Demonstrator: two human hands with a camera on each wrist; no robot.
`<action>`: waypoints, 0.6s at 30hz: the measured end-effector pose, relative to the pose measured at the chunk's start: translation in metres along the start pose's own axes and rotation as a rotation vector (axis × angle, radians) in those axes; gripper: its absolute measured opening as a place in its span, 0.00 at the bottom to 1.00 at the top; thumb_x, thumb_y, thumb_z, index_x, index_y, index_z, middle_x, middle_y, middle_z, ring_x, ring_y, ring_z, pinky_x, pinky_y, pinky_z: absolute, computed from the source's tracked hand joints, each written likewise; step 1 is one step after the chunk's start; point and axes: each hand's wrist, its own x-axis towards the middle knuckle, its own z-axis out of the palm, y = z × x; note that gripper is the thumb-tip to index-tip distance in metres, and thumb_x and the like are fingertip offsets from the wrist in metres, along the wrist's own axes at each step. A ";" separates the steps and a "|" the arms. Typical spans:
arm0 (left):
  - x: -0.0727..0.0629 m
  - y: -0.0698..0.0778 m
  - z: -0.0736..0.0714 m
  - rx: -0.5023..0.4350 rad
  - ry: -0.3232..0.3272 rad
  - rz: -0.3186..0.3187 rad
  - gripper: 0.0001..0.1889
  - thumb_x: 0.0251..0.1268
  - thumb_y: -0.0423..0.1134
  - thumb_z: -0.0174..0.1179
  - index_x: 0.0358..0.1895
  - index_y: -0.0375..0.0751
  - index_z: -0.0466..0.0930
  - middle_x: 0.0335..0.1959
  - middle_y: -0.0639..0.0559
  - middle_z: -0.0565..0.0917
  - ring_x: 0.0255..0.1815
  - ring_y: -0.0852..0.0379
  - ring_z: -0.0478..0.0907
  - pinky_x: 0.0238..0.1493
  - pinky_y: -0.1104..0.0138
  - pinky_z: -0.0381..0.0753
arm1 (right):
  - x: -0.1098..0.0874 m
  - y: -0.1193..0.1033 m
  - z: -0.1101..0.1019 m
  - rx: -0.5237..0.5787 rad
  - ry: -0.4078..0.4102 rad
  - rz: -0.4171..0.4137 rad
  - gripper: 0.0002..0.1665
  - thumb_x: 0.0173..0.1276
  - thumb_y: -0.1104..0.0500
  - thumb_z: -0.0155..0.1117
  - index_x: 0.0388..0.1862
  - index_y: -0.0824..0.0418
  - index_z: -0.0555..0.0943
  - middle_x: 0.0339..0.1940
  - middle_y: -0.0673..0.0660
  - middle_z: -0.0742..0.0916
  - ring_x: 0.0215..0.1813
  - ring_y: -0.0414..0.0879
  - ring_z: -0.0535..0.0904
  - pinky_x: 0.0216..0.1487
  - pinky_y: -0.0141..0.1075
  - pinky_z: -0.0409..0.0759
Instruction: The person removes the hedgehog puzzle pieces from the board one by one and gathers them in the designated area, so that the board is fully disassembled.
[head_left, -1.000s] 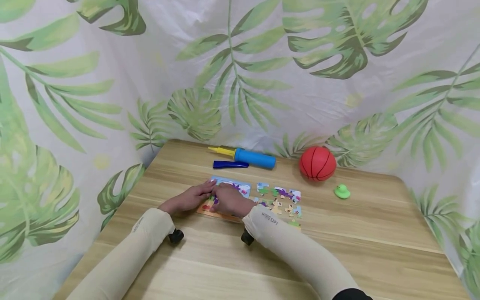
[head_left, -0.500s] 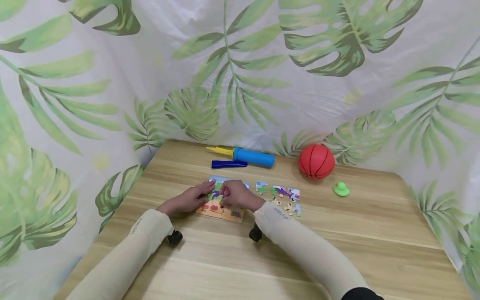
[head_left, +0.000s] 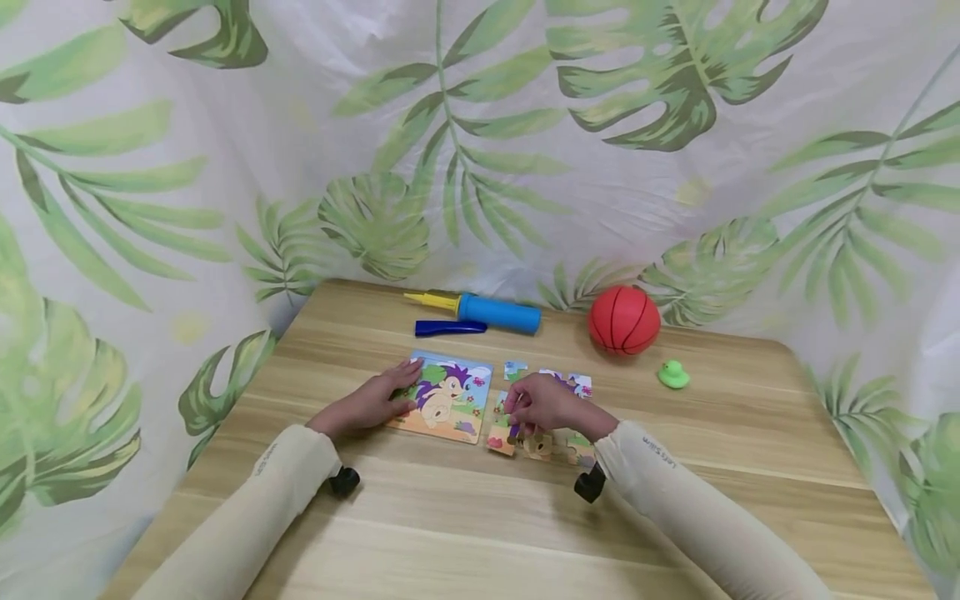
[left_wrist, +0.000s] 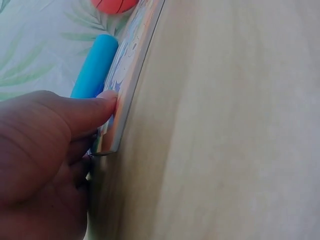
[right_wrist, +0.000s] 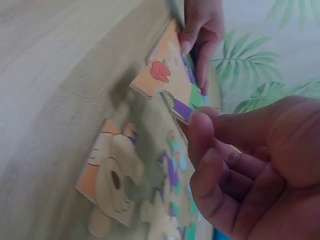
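Note:
A flat puzzle board with a purple-spined hedgehog picture lies on the wooden table. My left hand rests along its left side, fingers extended, with the thumb on the picture near a corner. To the right, my right hand pinches a puzzle piece between thumb and fingertips. That piece is orange, green and purple with a red fruit-like shape, and it is tilted up. Below and around the right hand lie several loose pieces, one of them an orange-and-cream piece; the hand partly hides them in the head view.
Behind the board lie a blue hand pump with a yellow nozzle and a dark blue object. A red basketball-style ball and a green toy duck stand at the back right. A leaf-patterned cloth hangs behind the table.
My right hand has moved right, from over the board to the loose pieces, and now holds one piece. The hedgehog picture is uncovered. The left hand stays at the board's left side.

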 end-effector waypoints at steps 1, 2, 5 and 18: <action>0.000 -0.001 0.000 -0.005 0.000 0.001 0.35 0.76 0.40 0.55 0.78 0.32 0.52 0.83 0.38 0.49 0.83 0.34 0.42 0.79 0.39 0.48 | 0.001 0.002 0.001 -0.005 -0.006 0.002 0.02 0.68 0.65 0.68 0.34 0.61 0.82 0.24 0.57 0.89 0.22 0.47 0.85 0.20 0.30 0.77; 0.000 -0.001 0.001 -0.021 0.001 0.003 0.35 0.76 0.40 0.55 0.78 0.32 0.52 0.83 0.38 0.49 0.83 0.35 0.42 0.79 0.38 0.48 | 0.003 0.004 0.003 -0.012 -0.006 0.006 0.03 0.68 0.65 0.68 0.34 0.61 0.82 0.24 0.56 0.89 0.22 0.46 0.84 0.20 0.28 0.76; 0.002 0.000 0.004 -0.049 0.001 0.000 0.35 0.76 0.41 0.56 0.78 0.34 0.52 0.83 0.40 0.49 0.84 0.36 0.41 0.80 0.39 0.47 | 0.006 0.008 0.006 -0.044 0.009 0.018 0.03 0.68 0.64 0.68 0.33 0.59 0.83 0.23 0.54 0.88 0.21 0.44 0.83 0.20 0.28 0.76; 0.006 0.002 0.009 -0.052 0.038 -0.012 0.35 0.73 0.41 0.59 0.77 0.34 0.56 0.82 0.42 0.52 0.84 0.38 0.43 0.81 0.41 0.48 | -0.011 0.007 -0.006 -0.186 0.258 -0.080 0.05 0.70 0.59 0.66 0.38 0.59 0.87 0.33 0.50 0.88 0.27 0.41 0.81 0.29 0.30 0.79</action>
